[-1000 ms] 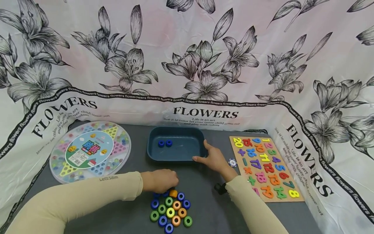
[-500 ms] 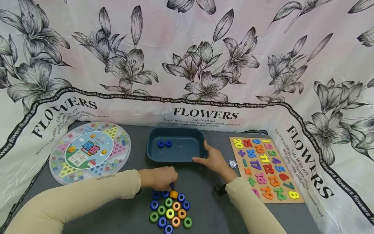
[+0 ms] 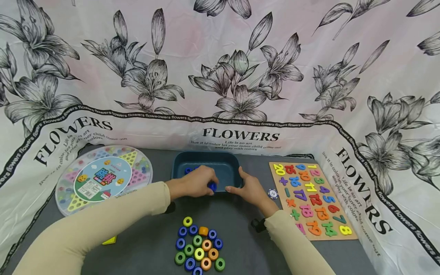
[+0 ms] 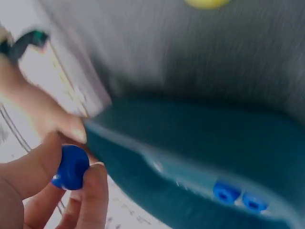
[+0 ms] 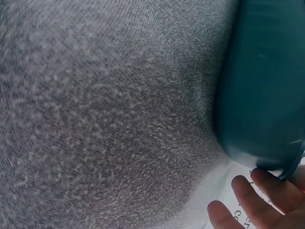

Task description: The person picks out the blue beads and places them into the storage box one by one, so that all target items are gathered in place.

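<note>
My left hand (image 3: 196,181) pinches a blue ring-shaped bead (image 3: 212,186) between thumb and fingers, over the near side of a dark blue tray (image 3: 227,173). Seen closer in the left wrist view, that bead (image 4: 71,167) is apart from the tray wall. Two other blue beads (image 4: 238,195) lie inside the tray, partly covered by the left hand in the head view. At the tray's right end, my right hand (image 3: 252,191) holds the near corner, thumb at the front rim and fingers along the side. Those fingers (image 5: 248,195) reach the tray's end in the right wrist view.
A cluster of blue, green, orange and yellow beads (image 3: 199,253) lies nearer on the grey table. Left stands a round marble game box (image 3: 103,177); right, a number board (image 3: 311,202) with a small chip (image 3: 272,193) beside it. Beneath the left sleeve a yellow piece (image 3: 110,240) shows.
My left hand has lifted a blue bead from the cluster and carried it forward over the tray. A yellow bead at the cluster's top now shows. The right hand stays at the tray.
</note>
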The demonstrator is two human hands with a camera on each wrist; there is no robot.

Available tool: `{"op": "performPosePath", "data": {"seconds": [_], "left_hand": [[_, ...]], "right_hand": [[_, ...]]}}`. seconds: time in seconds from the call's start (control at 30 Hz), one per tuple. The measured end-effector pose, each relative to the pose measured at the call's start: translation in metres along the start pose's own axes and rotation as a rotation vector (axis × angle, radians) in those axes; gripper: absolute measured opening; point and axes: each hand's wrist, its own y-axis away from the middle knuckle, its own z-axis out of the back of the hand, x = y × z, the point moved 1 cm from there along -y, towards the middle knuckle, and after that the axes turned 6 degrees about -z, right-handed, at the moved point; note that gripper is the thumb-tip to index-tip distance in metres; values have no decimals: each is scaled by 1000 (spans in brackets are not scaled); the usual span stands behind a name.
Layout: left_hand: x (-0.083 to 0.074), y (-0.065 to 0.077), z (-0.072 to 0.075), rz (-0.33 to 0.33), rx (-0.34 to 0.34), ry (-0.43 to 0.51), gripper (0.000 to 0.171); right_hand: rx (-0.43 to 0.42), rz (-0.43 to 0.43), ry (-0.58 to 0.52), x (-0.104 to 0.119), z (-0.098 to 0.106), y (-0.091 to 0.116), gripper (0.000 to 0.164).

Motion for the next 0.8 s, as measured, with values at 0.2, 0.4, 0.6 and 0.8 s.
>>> {"op": "performPosePath", "data": {"seconds": [0.2, 0.4, 0.6, 0.8], "left_hand": [[31, -38, 16, 166, -89, 37, 24], [54, -47, 19, 279, -152, 43, 32], [63, -50, 14, 313, -128, 60, 33], [70, -51, 11, 339, -108, 65, 33]], "right_hand": [[-13, -17, -19, -3, -1, 0, 108], [-3, -17, -27, -1, -5, 1, 108], [-17, -10, -18, -2, -4, 1, 108], [-20, -9, -27, -4, -3, 0, 109]]}}
